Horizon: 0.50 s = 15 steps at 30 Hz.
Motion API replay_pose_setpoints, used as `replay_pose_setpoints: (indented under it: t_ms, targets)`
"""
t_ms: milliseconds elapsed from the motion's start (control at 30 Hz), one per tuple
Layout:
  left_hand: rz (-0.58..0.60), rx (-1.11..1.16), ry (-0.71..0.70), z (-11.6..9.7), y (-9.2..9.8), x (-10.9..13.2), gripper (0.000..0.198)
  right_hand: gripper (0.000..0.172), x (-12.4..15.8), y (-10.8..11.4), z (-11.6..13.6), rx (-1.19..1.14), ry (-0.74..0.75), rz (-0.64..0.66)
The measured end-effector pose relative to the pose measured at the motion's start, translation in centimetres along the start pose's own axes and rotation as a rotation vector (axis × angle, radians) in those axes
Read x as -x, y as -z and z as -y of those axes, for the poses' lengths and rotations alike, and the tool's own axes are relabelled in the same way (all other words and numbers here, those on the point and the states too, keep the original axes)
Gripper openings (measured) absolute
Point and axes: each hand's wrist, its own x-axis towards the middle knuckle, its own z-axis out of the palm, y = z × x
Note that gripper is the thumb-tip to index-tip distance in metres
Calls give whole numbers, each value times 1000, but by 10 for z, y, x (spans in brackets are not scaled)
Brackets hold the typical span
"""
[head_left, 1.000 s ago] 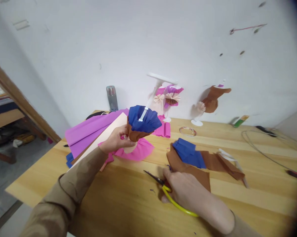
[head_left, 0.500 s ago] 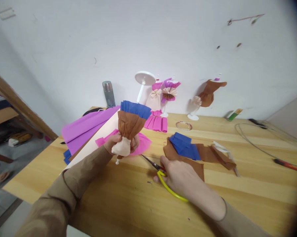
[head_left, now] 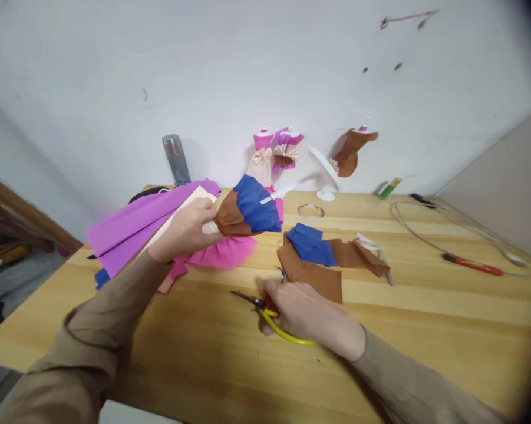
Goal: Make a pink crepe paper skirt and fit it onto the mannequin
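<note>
My left hand (head_left: 190, 229) is closed around the cream top of a small doll dress form wearing a gathered brown and blue paper skirt (head_left: 251, 206). The form lies tilted sideways, its blue hem and white stand pointing right. My right hand (head_left: 300, 309) grips yellow-handled scissors (head_left: 287, 337) just above the table, their dark blades pointing left. Pink ruffled paper (head_left: 223, 252) lies beneath the skirt. Near my right hand are a brown paper piece (head_left: 313, 277) and folded blue paper (head_left: 309, 242).
Purple paper rolls (head_left: 145, 227) lie at the left, with a flask (head_left: 175, 159) behind them. Dressed mini forms (head_left: 261, 159) stand along the wall, one in brown (head_left: 351, 150). A ring of wire (head_left: 310, 211) and a red-handled tool (head_left: 472, 265) with a cable lie farther right.
My left hand has turned the dress form from upside down to sideways, swinging the stand to the right. The scissors have moved slightly left. The whole view has shifted.
</note>
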Motion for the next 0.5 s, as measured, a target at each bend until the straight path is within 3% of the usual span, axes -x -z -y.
replay_pose_setpoints:
  t_ms: [133, 233, 367, 500]
  targets:
    - [202, -434, -212, -4, 40, -38, 14, 32, -2, 1, 2, -8, 8, 23]
    - [322, -641, -287, -23, 58, -78, 19, 30, -5, 0, 1, -10, 30, 30]
    - [525, -717, -192, -62, 51, -122, 35, 31, -6, 0, 0, -1, 52, 20]
    - [659, -684, -103, -94, 31, -148, 51, 37, -6, -1, 0, 8, 48, 2]
